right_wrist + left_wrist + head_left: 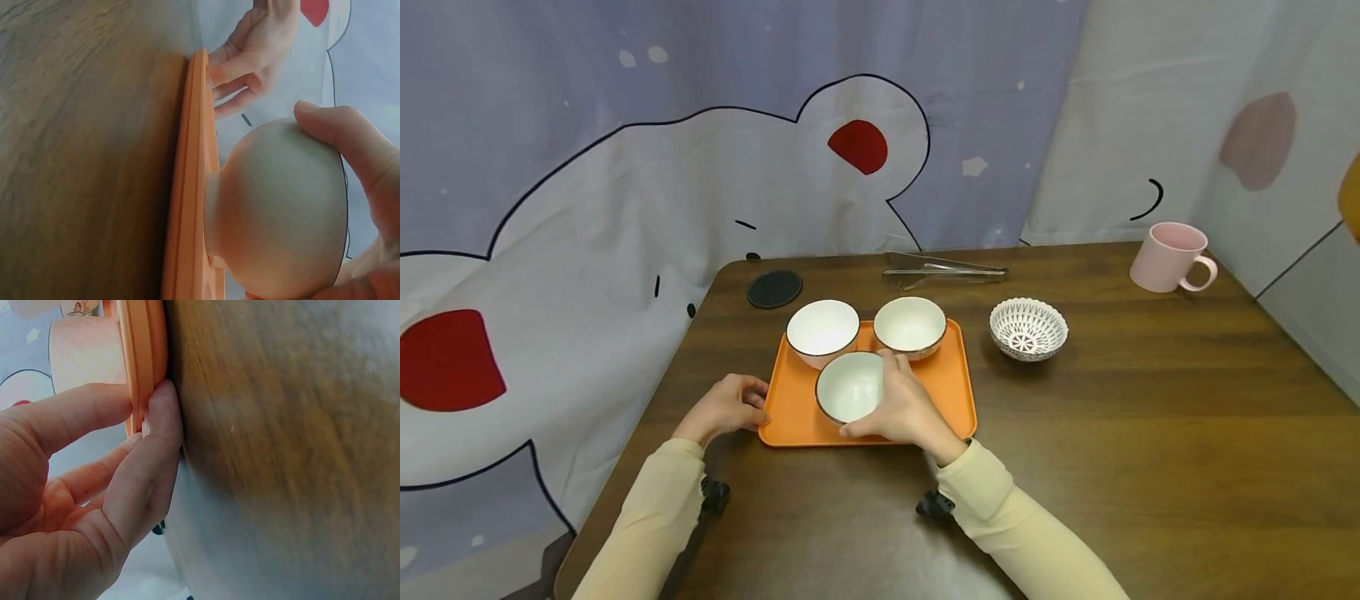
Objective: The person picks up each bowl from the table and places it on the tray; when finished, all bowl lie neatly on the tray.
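An orange tray (797,423) lies on the wooden table, carrying three white bowls with dark rims. My left hand (721,410) pinches the tray's left edge; in the left wrist view, its digits (147,447) lie on both sides of the rim. My right hand (906,407) grips the front bowl (847,387) across its rim, with the thumb on the near side and fingers on the far side. In the right wrist view this bowl (281,206) stands upright, its foot at the tray surface. Behind it are a left bowl (822,329) and a right bowl (910,325).
Right of the tray sits a small patterned bowl (1028,330). A pink mug (1168,258) stands at the table's back right corner. Tongs (947,271) lie along the back edge, and a black round coaster (775,289) is at the back left. A printed curtain hangs behind.
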Available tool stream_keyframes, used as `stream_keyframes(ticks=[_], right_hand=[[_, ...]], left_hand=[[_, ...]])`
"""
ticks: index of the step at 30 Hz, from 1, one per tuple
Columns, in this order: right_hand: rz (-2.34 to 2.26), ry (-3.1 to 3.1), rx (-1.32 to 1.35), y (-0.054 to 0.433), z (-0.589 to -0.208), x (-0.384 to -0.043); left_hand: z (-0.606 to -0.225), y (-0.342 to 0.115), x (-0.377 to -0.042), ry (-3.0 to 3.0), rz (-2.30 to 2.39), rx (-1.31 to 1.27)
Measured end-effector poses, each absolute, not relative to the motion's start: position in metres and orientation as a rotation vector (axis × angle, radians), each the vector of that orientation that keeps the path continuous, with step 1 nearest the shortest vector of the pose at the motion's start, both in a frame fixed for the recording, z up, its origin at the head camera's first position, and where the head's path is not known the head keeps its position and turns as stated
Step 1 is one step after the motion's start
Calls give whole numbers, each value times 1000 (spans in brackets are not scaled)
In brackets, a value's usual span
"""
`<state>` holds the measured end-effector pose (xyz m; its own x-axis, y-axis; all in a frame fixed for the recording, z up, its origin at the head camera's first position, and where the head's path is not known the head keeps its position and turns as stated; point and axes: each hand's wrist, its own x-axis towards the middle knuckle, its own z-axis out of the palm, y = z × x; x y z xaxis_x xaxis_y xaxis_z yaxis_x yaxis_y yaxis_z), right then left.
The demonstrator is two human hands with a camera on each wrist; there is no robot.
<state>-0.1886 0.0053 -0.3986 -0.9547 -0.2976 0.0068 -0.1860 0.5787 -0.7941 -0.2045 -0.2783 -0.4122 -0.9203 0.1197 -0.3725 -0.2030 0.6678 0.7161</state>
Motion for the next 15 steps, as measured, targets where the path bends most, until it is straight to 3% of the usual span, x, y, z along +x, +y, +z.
stream_keyframes(ticks=[15], right_hand=[[-1276, 2654, -442, -20, -406, -192]], left_hand=[[-412, -278, -205, 2487, 1140, -78]])
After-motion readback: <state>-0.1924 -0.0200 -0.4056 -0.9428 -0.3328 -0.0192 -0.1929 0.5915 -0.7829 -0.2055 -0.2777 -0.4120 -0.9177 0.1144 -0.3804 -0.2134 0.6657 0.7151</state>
